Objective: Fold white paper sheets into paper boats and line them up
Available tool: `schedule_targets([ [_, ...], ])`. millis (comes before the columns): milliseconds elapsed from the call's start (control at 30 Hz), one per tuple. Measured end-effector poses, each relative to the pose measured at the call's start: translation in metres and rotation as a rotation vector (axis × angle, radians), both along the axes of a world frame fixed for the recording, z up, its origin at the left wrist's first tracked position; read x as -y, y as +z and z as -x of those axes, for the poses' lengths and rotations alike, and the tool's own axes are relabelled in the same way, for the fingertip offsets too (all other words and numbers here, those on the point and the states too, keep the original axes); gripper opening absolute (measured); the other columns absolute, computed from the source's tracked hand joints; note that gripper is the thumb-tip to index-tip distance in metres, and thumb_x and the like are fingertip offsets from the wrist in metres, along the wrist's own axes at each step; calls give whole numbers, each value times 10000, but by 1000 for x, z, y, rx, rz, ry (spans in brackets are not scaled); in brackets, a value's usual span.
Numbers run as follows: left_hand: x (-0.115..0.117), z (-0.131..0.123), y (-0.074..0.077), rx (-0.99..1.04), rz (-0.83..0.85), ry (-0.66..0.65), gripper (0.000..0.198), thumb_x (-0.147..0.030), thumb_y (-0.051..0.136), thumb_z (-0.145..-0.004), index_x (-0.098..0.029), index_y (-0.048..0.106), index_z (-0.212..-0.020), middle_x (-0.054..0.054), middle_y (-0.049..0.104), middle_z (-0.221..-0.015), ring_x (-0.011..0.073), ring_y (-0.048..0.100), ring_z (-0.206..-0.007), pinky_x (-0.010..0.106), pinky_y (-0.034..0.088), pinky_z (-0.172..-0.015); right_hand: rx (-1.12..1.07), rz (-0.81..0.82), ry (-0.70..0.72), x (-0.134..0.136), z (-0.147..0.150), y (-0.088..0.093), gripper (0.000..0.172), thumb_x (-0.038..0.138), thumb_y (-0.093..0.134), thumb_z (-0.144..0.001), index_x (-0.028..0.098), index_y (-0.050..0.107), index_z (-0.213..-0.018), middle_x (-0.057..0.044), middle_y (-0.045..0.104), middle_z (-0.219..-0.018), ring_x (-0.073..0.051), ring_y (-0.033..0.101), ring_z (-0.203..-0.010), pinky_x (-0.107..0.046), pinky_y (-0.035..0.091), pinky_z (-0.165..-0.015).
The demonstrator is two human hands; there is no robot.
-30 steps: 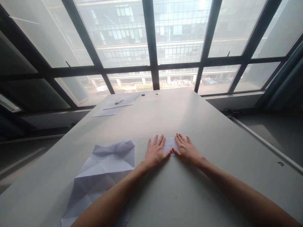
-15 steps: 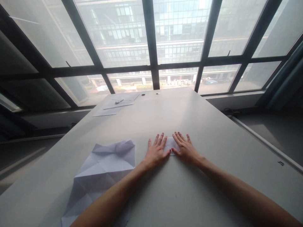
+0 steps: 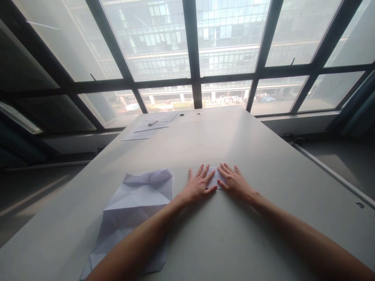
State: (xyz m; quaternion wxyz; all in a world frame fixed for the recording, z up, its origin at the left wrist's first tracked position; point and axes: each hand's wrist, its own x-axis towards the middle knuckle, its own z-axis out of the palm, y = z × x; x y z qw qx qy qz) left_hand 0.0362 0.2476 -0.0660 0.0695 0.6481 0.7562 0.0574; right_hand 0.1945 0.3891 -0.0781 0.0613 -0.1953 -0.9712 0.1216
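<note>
Small paper (image 3: pixel 215 180) lies on a white table (image 3: pixel 205 144) facing windows (image 3: pixel 228 39).

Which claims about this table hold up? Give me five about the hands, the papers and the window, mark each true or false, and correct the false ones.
1. The left hand and the right hand both touch the small folded paper. True.
2. The two hands are clasped together. False: they lie spread out, with part of the small folded paper showing between them.
3. The large creased sheet lies to the right of the right hand. False: it lies left of the left hand, partly hidden by the left forearm.
4. A small white object lies on the flat papers at the far left. True.
5. A building shows through the window. True.
</note>
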Motion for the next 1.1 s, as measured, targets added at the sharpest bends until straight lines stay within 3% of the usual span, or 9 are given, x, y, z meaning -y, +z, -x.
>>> schedule_targets([
  [200, 2, 5, -2, 103, -149, -4, 558, -555, 513, -942, -322, 441, -1444, 58, 331, -1582, 310, 261, -1465, 678, 123, -1145, -50, 5, -131, -3, 2, -12, 630, 415, 404, -974, 124, 309, -1525, -171, 261, -1593, -304, 177, -1491, -620, 84, -1167],
  [400, -4, 18, -4, 146, -371, -82, 290, -500, 621, -910, -266, 728, -1043, 51, 651, -1296, 266, 546, -1263, 451, 390, -1093, -207, -5, -54, -7, 1, -7, 447, 383, 475, -965, 188, 544, -1361, -163, 389, -1536, -335, 280, -1450, -675, 150, -1129],
  [567, -3, 20, 0, 194, -441, -107, 288, -408, 515, -994, -235, 730, -913, 49, 725, -1102, 218, 651, -1074, 352, 471, -972, -377, -5, 120, -9, -3, 7, 362, 453, 632, -880, 238, 668, -1168, -115, 603, -1342, -305, 511, -1258, -559, 286, -1121],
  [700, -2, 18, 4, 251, -510, 7, 263, -373, 502, -999, -221, 671, -868, 37, 710, -921, 196, 661, -884, 302, 504, -801, -425, 69, 191, -6, -4, 10, 212, 350, 660, -852, 251, 715, -1031, -70, 714, -1125, -265, 617, -1036, -393, 467, -920],
  [767, -3, 18, 7, 281, -665, 69, 225, -350, 470, -1008, -213, 627, -924, 52, 678, -975, 200, 636, -936, 318, 495, -842, -476, 139, 128, -4, -4, 10, 171, 318, 577, -902, 238, 728, -911, -51, 738, -977, -231, 639, -898, -325, 478, -793],
  [900, -2, 15, 12, 215, -953, 213, 133, -265, 444, -985, -196, 524, -1066, 90, 588, -1056, 230, 563, -1027, 381, 478, -893, -678, 410, -153, -3, 0, 8, 376, 410, 516, -924, 177, 649, -661, 1, 600, -580, -149, 511, -545, -252, 362, -526],
  [1000, -2, 10, 13, 125, -832, 174, 89, -201, 505, -927, -205, 543, -1007, 64, 594, -972, 233, 561, -957, 383, 476, -862, -843, 734, -325, -7, 4, 6, 327, 435, 548, -873, 163, 653, -726, 2, 602, -598, -147, 500, -525, -244, 351, -473],
  [1100, -3, 4, 10, 85, -610, 86, 217, -127, 529, -894, -227, 601, -1072, 50, 646, -1021, 236, 576, -993, 395, 461, -901, -893, 932, -455, -13, 6, 3, 308, 393, 592, -809, 149, 673, -979, -43, 690, -776, -185, 591, -597, -266, 448, -500],
])
